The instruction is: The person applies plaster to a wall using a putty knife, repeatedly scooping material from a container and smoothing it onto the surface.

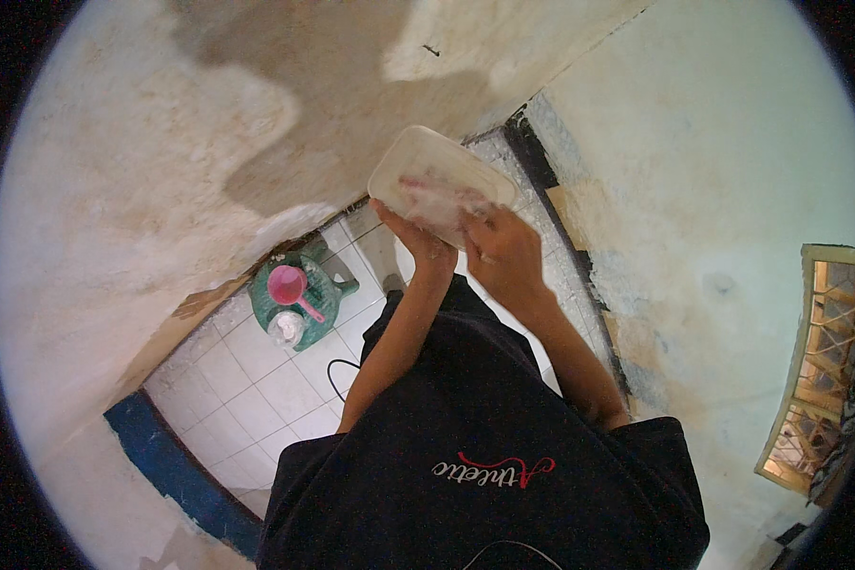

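A translucent, pale rectangular plastic tub [404,152] is held up in front of me, tilted, with whitish stuff and a pinkish-red streak in its middle. My left hand [426,245] supports it along the near left edge, thumb stretched up its side and the other fingers hidden behind it. Over the tub's near right part, my right hand [505,249] is closed with bent fingers. Whether it grips a tool or only reaches into the tub cannot be made out.
Left on the white tiled floor [252,413] stands a green plastic stool [323,328]. It carries a pink dipper [287,283] and a clear bag [287,330] of white material. Patchy plastered walls [142,142] close in ahead and right. A dark cable [332,380] lies near the stool.
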{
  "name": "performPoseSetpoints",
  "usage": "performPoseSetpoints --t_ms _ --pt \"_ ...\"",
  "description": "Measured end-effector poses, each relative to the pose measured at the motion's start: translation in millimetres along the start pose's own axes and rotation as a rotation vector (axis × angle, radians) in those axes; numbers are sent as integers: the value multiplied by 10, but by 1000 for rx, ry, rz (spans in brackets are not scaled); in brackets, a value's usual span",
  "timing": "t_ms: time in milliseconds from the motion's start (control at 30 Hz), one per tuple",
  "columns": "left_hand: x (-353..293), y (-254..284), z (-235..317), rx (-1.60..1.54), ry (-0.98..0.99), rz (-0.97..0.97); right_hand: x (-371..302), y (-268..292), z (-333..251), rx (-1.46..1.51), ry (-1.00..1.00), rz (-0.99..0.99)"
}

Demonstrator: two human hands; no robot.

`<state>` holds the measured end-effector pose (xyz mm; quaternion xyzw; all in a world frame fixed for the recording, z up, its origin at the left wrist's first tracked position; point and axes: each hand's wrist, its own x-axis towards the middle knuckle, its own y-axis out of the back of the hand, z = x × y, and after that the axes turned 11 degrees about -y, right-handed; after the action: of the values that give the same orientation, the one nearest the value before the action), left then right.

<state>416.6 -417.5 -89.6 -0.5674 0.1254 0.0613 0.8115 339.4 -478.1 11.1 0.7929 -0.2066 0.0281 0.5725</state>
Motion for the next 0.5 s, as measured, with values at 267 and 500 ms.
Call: performPoseSetpoints --t_ms 267,500 --pt "-37 -92 93 93 -70 27 113 -28 7 106 -49 171" --pt "13 -14 87 55 -70 5 -2 -128 -48 118 -63 55"
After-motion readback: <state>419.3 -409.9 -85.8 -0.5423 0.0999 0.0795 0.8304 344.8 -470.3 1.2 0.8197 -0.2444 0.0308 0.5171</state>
